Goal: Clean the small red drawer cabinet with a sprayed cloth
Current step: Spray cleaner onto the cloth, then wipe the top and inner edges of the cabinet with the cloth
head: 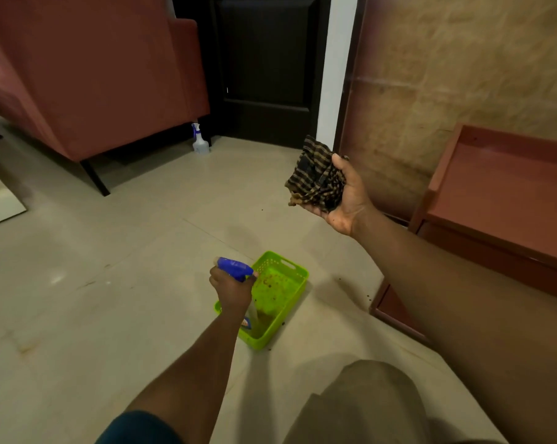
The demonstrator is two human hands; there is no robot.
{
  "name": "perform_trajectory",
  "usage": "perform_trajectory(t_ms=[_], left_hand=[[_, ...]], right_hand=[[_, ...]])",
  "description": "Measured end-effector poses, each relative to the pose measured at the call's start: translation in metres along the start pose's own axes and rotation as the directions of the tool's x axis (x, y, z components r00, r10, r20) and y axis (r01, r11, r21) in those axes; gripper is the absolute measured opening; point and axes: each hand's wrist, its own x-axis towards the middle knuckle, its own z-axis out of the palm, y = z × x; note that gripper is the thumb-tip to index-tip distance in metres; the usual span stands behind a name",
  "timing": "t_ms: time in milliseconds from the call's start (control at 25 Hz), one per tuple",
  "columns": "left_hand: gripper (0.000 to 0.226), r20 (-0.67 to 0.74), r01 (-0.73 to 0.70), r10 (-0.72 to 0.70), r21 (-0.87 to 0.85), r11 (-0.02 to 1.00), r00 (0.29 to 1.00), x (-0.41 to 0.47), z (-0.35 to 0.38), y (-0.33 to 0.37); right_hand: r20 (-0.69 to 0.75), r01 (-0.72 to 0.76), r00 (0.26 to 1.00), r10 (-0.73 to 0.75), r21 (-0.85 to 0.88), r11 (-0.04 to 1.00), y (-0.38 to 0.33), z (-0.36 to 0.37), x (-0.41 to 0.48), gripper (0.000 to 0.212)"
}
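The small red drawer cabinet (495,200) stands at the right against the wall, its tray-like top bare. My right hand (347,200) is raised to the left of it, palm up, holding a folded dark checked cloth (315,176). Lower down, my left hand (234,288) grips a spray bottle (235,267) with a blue trigger head. The bottle's body reaches down into a lime green plastic basket (290,302) on the floor and is partly hidden by my hand.
A red upholstered armchair (88,68) on dark legs fills the upper left. A second clear spray bottle (200,139) stands on the tiled floor by a dark door (264,59). My knee (367,405) is at the bottom. Small crumbs of dirt dot the floor near the basket.
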Motion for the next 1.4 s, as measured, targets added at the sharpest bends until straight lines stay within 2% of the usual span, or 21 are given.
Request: perform_trajectory(t_ms=[80, 120, 200, 280, 360, 440, 520, 600, 640, 720, 800, 920, 960, 1040, 1120, 1280, 1400], left_hand=[[0.120, 0.035, 0.071, -0.075, 0.117, 0.991, 0.997, -0.006, -0.007, -0.002], [0.134, 0.034, 0.093, -0.102, 0.193, 0.977, 0.994, -0.012, -0.011, -0.009], [0.142, 0.027, 0.176, -0.190, 0.268, 0.947, 0.982, -0.024, -0.020, -0.029], [0.127, -0.035, 0.331, -0.334, 0.278, 0.902, 0.942, -0.038, -0.024, -0.053], [0.095, -0.094, 0.446, -0.439, 0.303, 0.842, 0.894, -0.058, -0.019, -0.067], [0.072, -0.046, 0.455, -0.461, 0.275, 0.847, 0.886, -0.072, 0.002, -0.055], [0.063, 0.042, 0.435, -0.449, 0.181, 0.882, 0.893, -0.068, 0.031, -0.011], [0.065, 0.120, 0.322, -0.327, 0.057, 0.945, 0.938, -0.054, 0.066, 0.052], [0.069, 0.114, 0.264, -0.264, 0.019, 0.964, 0.958, -0.043, 0.083, 0.084], [0.077, 0.063, 0.201, -0.202, 0.022, 0.979, 0.977, -0.032, 0.110, 0.142], [0.077, 0.069, 0.149, -0.150, 0.013, 0.989, 0.986, -0.035, 0.129, 0.180], [0.070, 0.165, -0.128, 0.131, -0.030, 0.991, 0.978, -0.046, 0.160, 0.224], [0.066, 0.200, -0.249, 0.254, -0.051, 0.967, 0.946, -0.051, 0.172, 0.242], [0.060, 0.248, -0.478, 0.482, -0.078, 0.875, 0.841, -0.060, 0.191, 0.288], [0.061, 0.308, -0.631, 0.621, -0.079, 0.772, 0.721, -0.070, 0.211, 0.334], [0.069, 0.442, -0.816, 0.737, -0.021, 0.578, 0.511, -0.087, 0.243, 0.384], [0.073, 0.509, -0.897, 0.750, 0.118, 0.426, 0.423, -0.086, 0.256, 0.389]], right_hand=[[-0.004, 0.020, 1.000, -0.020, 0.024, 1.000, -0.008, -0.003, -0.003, 0.058], [-0.004, 0.030, 1.000, -0.030, 0.033, 0.999, -0.012, -0.005, -0.006, 0.059], [-0.018, 0.052, 0.999, -0.051, 0.059, 0.997, -0.021, -0.010, -0.013, 0.060], [-0.034, 0.069, 0.997, -0.067, 0.077, 0.995, -0.030, -0.014, -0.021, 0.059], [-0.047, 0.084, 0.996, -0.080, 0.098, 0.992, -0.040, -0.019, -0.029, 0.058], [-0.075, 0.140, 0.988, -0.133, 0.109, 0.984, -0.060, -0.028, -0.042, 0.057], [-0.114, 0.211, 0.974, -0.197, 0.128, 0.969, -0.087, -0.043, -0.058, 0.056], [-0.155, 0.304, 0.946, -0.284, 0.124, 0.945, -0.122, -0.062, -0.079, 0.051], [-0.174, 0.354, 0.927, -0.332, 0.113, 0.929, -0.141, -0.072, -0.090, 0.047], [-0.199, 0.460, 0.879, -0.434, 0.110, 0.881, -0.179, -0.090, -0.116, 0.045], [-0.234, 0.551, 0.821, -0.521, 0.085, 0.830, -0.213, -0.107, -0.142, 0.045], [-0.300, 0.626, 0.742, -0.600, -0.010, 0.780, -0.249, -0.140, -0.175, 0.046], [-0.313, 0.640, 0.722, -0.617, -0.035, 0.768, -0.258, -0.152, -0.186, 0.045], [-0.343, 0.654, 0.692, -0.635, -0.076, 0.753, -0.270, -0.172, -0.203, 0.045], [-0.387, 0.667, 0.649, -0.655, -0.127, 0.735, -0.283, -0.192, -0.221, 0.044], [-0.433, 0.649, 0.598, -0.675, -0.234, 0.724, -0.294, -0.233, -0.247, 0.045], [-0.423, 0.623, 0.605, -0.675, -0.276, 0.731, -0.292, -0.252, -0.252, 0.041]])
